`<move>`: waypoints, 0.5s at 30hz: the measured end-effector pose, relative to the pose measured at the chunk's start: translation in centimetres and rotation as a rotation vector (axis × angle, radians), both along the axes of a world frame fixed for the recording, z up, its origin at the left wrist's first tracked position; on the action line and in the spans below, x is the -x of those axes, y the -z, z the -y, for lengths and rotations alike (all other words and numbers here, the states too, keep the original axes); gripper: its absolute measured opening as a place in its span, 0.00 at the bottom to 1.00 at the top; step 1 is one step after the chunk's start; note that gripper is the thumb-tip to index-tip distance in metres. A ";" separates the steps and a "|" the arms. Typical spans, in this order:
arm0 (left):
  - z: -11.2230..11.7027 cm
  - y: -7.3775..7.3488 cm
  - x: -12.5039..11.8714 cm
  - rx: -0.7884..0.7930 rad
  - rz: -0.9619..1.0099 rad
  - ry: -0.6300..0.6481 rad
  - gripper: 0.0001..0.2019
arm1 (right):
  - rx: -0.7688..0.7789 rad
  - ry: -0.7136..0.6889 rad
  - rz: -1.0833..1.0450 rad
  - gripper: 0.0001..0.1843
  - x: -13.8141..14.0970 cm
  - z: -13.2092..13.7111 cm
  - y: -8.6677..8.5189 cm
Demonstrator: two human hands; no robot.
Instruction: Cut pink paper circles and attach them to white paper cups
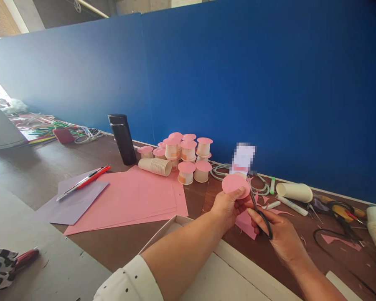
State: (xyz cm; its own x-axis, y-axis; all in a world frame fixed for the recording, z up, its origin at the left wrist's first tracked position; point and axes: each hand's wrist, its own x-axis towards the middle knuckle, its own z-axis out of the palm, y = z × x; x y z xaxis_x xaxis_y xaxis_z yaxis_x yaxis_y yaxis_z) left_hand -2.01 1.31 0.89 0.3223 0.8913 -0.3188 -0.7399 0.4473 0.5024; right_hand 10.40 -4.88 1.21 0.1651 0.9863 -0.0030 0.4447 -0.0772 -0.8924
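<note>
My left hand (pixel 227 205) pinches a round pink paper disc (pixel 235 184) above the brown table. My right hand (pixel 277 234) grips black-handled scissors (pixel 259 211), whose blades meet the disc's lower right edge. Pink paper offcuts (pixel 247 223) hang and lie just below the two hands. Behind them stands a cluster of small paper cups with pink disc lids (pixel 188 154), and a sleeve of stacked cups (pixel 155 166) lies on its side beside it.
Pink paper sheets (pixel 128 200) and a lilac sheet with a red utility knife (pixel 84 180) lie at left. A black flask (pixel 123 139) stands by the blue partition (pixel 238 83). A white box (pixel 175 223) sits under my forearm. Markers, a cup roll (pixel 294 192) and cables crowd the right.
</note>
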 end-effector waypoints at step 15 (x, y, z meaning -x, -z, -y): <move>-0.1 0.4 -0.1 -0.062 -0.073 0.006 0.14 | -0.020 -0.001 -0.041 0.30 -0.2 -0.2 0.8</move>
State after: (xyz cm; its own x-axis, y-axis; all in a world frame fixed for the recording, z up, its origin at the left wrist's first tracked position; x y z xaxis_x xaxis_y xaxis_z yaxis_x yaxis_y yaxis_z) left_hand -1.94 1.38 0.52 0.3053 0.9083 -0.2859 -0.6980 0.4177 0.5817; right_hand 10.57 -4.67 0.42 0.1645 0.9863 0.0097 0.4080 -0.0591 -0.9111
